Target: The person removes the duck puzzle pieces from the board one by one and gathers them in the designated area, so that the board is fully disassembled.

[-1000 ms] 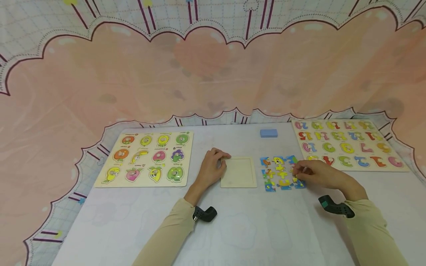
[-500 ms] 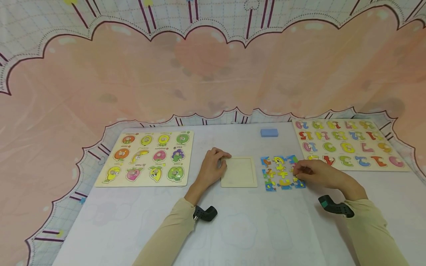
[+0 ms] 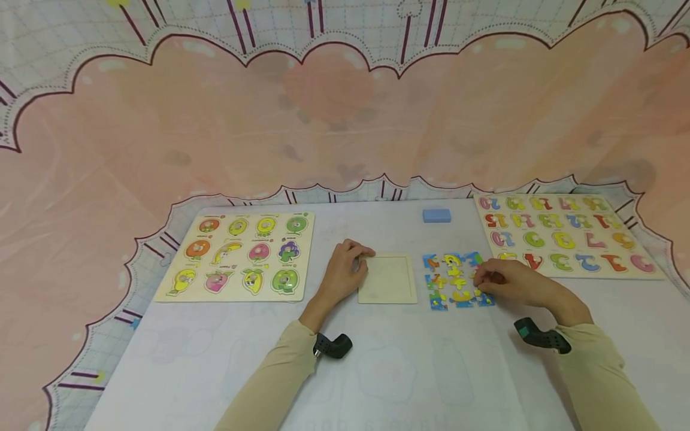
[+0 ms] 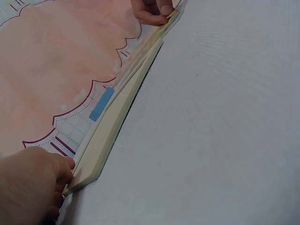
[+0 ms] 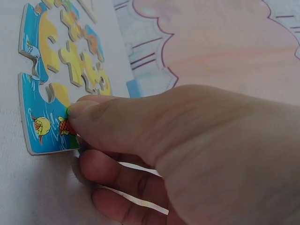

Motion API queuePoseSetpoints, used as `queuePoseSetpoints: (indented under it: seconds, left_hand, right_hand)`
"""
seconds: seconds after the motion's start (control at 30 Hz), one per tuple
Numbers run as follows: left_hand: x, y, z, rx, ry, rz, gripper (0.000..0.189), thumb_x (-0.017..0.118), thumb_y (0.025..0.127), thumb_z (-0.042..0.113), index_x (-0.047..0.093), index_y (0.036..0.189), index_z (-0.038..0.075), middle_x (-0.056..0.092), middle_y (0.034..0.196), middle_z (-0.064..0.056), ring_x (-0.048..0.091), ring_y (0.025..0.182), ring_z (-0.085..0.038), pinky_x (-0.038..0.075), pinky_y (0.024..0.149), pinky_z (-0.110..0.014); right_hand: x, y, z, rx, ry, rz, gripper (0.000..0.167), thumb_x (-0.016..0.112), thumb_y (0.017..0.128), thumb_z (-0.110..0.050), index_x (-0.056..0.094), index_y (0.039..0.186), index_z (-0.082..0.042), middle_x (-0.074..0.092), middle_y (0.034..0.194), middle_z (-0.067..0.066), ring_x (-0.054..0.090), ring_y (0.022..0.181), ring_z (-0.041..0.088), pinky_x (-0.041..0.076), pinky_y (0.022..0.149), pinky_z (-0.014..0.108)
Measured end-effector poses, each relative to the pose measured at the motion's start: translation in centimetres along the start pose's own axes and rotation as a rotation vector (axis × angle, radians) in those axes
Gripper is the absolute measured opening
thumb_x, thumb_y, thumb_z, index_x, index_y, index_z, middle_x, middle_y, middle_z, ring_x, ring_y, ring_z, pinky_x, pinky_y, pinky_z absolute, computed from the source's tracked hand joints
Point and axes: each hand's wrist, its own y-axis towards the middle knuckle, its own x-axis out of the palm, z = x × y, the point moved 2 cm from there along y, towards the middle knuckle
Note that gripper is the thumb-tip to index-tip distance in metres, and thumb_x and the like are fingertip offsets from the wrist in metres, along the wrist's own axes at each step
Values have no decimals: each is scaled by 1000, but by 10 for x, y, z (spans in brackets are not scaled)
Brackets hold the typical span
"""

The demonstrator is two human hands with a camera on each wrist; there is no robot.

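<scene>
A small pale wooden puzzle tray [image 3: 387, 280] lies flat in the middle of the table, its recess bare. My left hand [image 3: 341, 270] holds it at the left edge, the thumb at the side and the index finger by the far corner. To the right, several blue and yellow jigsaw pieces [image 3: 437, 300] lie loosely spread in rows. Over their right column, my right hand [image 3: 514, 282] pinches a jigsaw piece between thumb and index finger; that piece is mostly hidden. In the right wrist view, a blue corner piece with fish [image 5: 42, 126] lies by the thumb tip.
A fruit puzzle board [image 3: 308, 257] lies on the left, and a number puzzle board [image 3: 579, 275] on the right behind my right hand. A blue block [image 3: 436, 215] sits near the table's back edge. Patterned cloth hangs behind.
</scene>
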Motion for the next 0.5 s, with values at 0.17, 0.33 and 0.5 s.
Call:
queuePoseSetpoints:
  seconds: [0.17, 0.33, 0.5]
  left_hand:
    - [0, 0, 0, 1, 0, -5, 22, 56, 87, 2, 71, 101, 10, 59, 99, -8, 49, 87, -21, 40, 77, -34]
    - [0, 1, -1, 9, 3, 1, 22, 56, 87, 2, 71, 100, 11, 59, 99, -7, 49, 87, -20, 40, 77, -33]
    - [0, 1, 0, 13, 0, 4, 22, 56, 87, 2, 71, 100, 10, 59, 99, -8, 50, 87, -21, 40, 77, -34]
  right_hand:
    - [2, 0, 2, -4, 13, -3, 7, 63, 90, -12, 62, 96, -11, 61, 90, -2, 48, 77, 3, 45, 68, 18]
    - [2, 1, 3, -1, 6, -5, 7, 63, 89, -12, 62, 96, -11, 60, 88, -3, 48, 76, 3, 44, 67, 18]
    - [2, 2, 5, 2, 3, -2, 8, 64, 89, -14, 61, 96, -11, 58, 86, -4, 47, 75, 3, 43, 66, 18]
